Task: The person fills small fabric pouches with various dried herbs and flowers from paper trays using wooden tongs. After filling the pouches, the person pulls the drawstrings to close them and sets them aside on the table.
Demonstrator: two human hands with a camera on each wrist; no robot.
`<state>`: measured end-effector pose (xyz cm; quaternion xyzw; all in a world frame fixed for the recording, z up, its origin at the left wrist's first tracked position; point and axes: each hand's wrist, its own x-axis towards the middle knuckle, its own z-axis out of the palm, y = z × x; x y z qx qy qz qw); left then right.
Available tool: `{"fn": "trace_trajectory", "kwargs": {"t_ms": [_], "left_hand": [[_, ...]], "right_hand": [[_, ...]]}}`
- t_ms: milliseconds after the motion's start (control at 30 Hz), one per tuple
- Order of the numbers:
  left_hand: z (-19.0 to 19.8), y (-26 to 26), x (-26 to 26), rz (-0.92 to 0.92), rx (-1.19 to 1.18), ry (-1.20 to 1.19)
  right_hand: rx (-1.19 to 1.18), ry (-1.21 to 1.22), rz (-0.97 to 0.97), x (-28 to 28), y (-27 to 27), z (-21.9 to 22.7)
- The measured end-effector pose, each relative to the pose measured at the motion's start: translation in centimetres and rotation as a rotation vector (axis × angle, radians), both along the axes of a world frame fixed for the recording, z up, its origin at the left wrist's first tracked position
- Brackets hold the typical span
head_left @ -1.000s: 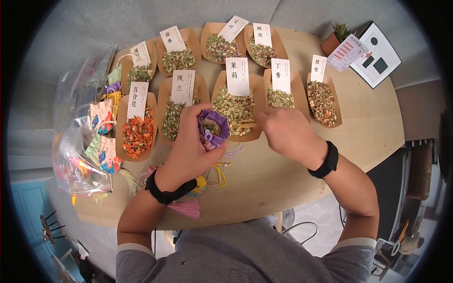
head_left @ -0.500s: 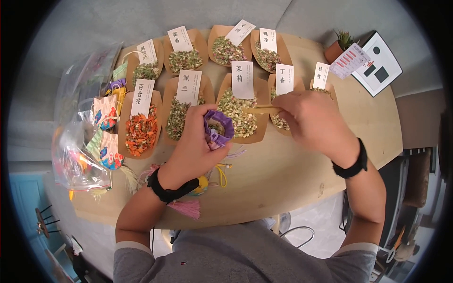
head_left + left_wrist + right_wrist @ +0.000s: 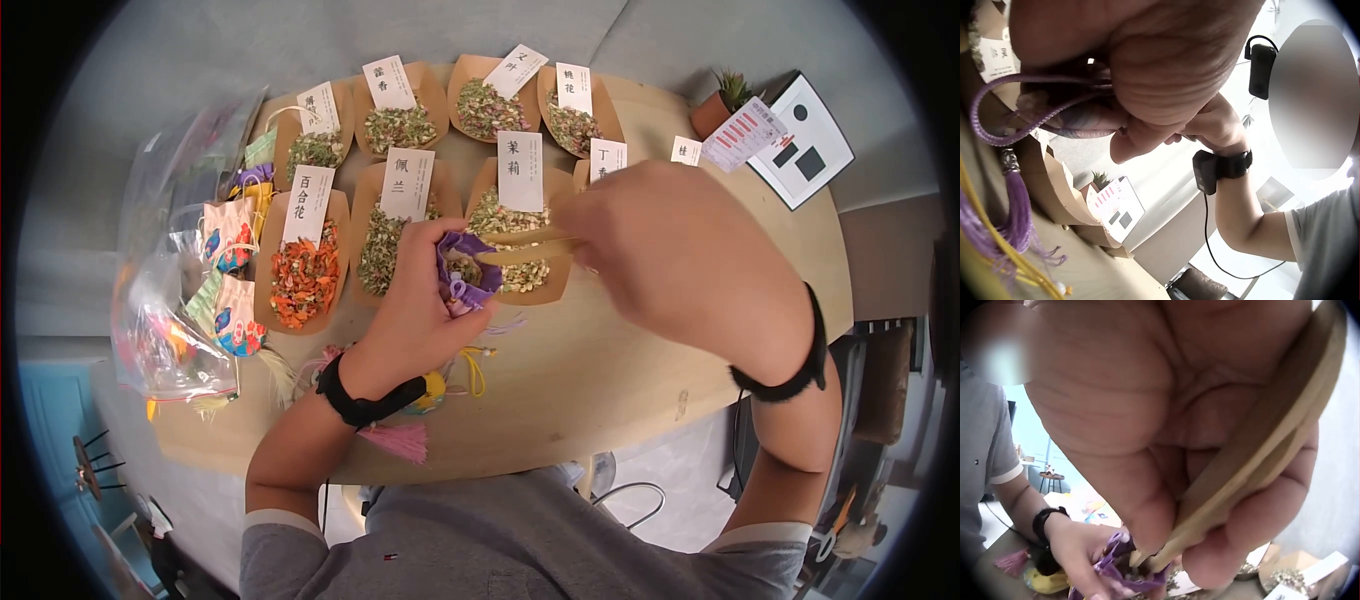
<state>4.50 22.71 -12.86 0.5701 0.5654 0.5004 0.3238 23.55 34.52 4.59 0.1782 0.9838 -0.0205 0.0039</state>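
My left hand (image 3: 412, 315) grips a small purple drawstring pouch (image 3: 484, 290), its mouth spread and facing up, with dried plant bits inside. In the left wrist view, a purple cord (image 3: 1022, 78) loops from the pouch, and a purple tassel (image 3: 1017, 194) hangs below. My right hand (image 3: 680, 265), palm down, pinches wooden tongs (image 3: 1244, 450). Their tips reach into the pouch mouth in the right wrist view, close beside its gathered rim. Behind the pouch is a brown paper tray (image 3: 553, 287) of pale green dried flowers with a white label card (image 3: 521, 170).
Several more labelled trays of dried herbs stand in two rows, one with orange petals (image 3: 303, 285). At left lies a clear plastic bag (image 3: 165, 340) beside embroidered pouches (image 3: 236, 318). A pink tassel (image 3: 400, 440) lies near the front edge; a potted plant (image 3: 715, 112) stands back right.
My right hand has moved the tongs from the pale green flower tray, lifting them and bringing them left to the pouch mouth. My left hand keeps the pouch in nearly the same place.
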Motion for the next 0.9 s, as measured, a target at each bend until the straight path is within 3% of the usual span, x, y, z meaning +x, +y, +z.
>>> {"fn": "trace_trajectory", "kwargs": {"t_ms": [167,400,500,567,667,900], "left_hand": [[-0.1,0.1,-0.1,0.020,0.056,0.152],[0.0,0.0,0.0,0.020,0.015,0.151],[-0.2,0.0,0.0,0.023,0.004,0.139],[-0.3,0.0,0.0,0.020,-0.009,0.111],[-0.5,0.0,0.0,0.021,-0.012,0.103],[-0.3,0.0,-0.1,0.020,-0.001,0.137]], "right_hand": [[-0.029,-0.018,-0.111,1.8,0.1,-3.7],[-0.065,0.071,-0.041,2.2,-0.9,-11.1],[-0.013,0.109,-0.075,2.7,-0.3,-11.8],[-0.045,0.067,-0.247,3.3,0.4,-11.8],[-0.123,0.064,-0.321,3.9,1.9,-11.9],[-0.322,0.044,-0.326,3.2,3.1,-12.0]]}}
